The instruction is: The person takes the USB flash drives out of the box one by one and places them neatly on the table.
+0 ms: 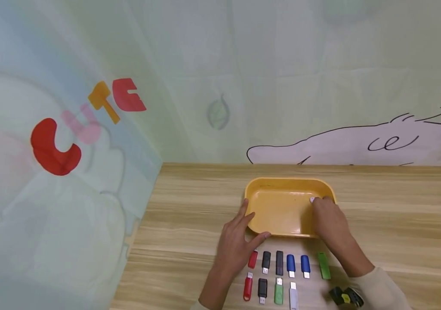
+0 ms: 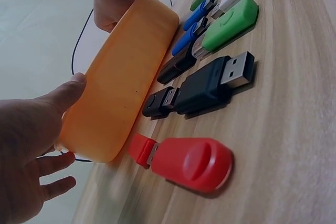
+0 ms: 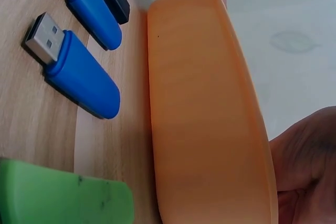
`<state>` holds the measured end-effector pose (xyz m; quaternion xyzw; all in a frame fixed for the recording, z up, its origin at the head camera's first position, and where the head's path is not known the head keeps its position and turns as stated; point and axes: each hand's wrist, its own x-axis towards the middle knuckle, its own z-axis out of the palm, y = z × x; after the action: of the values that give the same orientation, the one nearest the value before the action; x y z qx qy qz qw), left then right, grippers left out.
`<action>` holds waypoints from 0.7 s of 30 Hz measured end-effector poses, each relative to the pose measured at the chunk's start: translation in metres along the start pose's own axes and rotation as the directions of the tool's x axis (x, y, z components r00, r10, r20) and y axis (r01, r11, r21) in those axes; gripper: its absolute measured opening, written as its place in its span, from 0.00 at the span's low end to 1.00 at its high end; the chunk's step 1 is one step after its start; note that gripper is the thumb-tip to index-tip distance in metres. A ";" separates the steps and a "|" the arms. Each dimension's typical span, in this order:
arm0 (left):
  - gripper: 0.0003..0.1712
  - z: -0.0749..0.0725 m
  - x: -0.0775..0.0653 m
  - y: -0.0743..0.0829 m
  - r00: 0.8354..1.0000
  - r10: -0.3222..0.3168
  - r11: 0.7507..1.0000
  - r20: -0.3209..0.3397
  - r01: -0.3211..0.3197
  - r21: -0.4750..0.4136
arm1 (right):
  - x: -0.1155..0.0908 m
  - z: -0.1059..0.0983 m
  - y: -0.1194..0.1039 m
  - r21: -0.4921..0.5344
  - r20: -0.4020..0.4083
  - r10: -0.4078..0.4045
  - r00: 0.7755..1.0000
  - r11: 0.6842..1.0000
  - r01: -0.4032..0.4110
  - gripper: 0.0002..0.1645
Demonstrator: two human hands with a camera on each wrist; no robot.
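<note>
An orange-yellow tray [image 1: 278, 209] stands on the wooden table. My left hand [image 1: 235, 243] rests at its left near corner, fingers extended over the left rim and thumb on the near edge. Inside the right end of the tray, my right hand [image 1: 330, 219] has curled fingers, with the tip of a small whitish object [image 1: 312, 199] poking out; its kind is mostly hidden. In front of the tray lie two rows of USB sticks: red [image 2: 191, 162], black [image 2: 205, 88], blue [image 3: 84, 74], green [image 1: 324, 265] and a pale grey one [image 1: 293, 296].
A black item with a yellow patch [image 1: 346, 297] is beside the right sleeve. The table [image 1: 189, 206] meets a printed cloth backdrop [image 1: 197, 107] at its far and left sides. Coloured letters mark the cloth at left.
</note>
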<state>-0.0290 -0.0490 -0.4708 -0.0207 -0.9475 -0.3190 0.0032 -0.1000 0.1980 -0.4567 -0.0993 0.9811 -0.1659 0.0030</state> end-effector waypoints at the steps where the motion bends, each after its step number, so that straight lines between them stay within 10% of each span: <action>1: 0.44 0.000 0.000 0.000 1.000 -0.001 1.000 0.003 0.001 0.001 | 0.000 0.000 0.000 0.003 0.005 0.004 1.000 1.000 -0.004 0.07; 21: 0.43 0.001 0.000 -0.002 1.000 0.021 1.000 -0.004 -0.021 0.007 | -0.001 -0.003 -0.002 0.035 0.021 -0.018 1.000 0.999 0.018 0.04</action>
<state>-0.0289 -0.0504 -0.4726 -0.0298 -0.9483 -0.3158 0.0082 -0.0984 0.1971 -0.4527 -0.1098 0.9770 -0.1820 0.0138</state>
